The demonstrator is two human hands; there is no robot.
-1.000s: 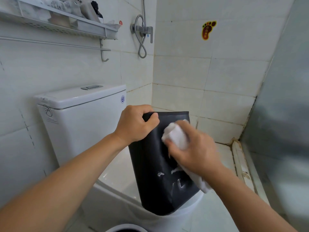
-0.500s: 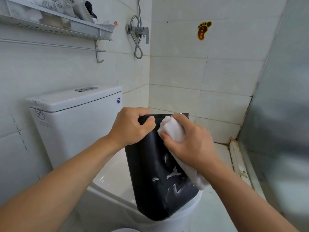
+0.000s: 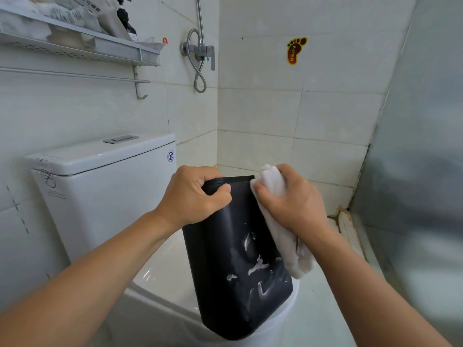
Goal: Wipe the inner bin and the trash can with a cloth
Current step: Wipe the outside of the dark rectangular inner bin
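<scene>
The left hand (image 3: 193, 196) has its fingers (image 3: 213, 180) curled over the top rim of the black bin (image 3: 225, 259), thumb clamped on the near face, holding it steady. The right hand (image 3: 293, 204) has its fingers (image 3: 263, 192) wrapped round a bunched white cloth (image 3: 283, 236), pressed against the bin's upper right corner, with the loose end trailing down that edge.

The bin stands tilted on the closed toilet lid (image 3: 160, 271), its base at the lid's front, its top leaning toward the cistern (image 3: 100, 176).

I'd say the job is in its early part. White streaks and a speck of foam show low on the bin's near face, so that side wants more passes. Nothing shows of the bin's inside, so I cannot tell if it's been wiped. The trash can itself is not in sight, so by my guess it is left to do.
</scene>
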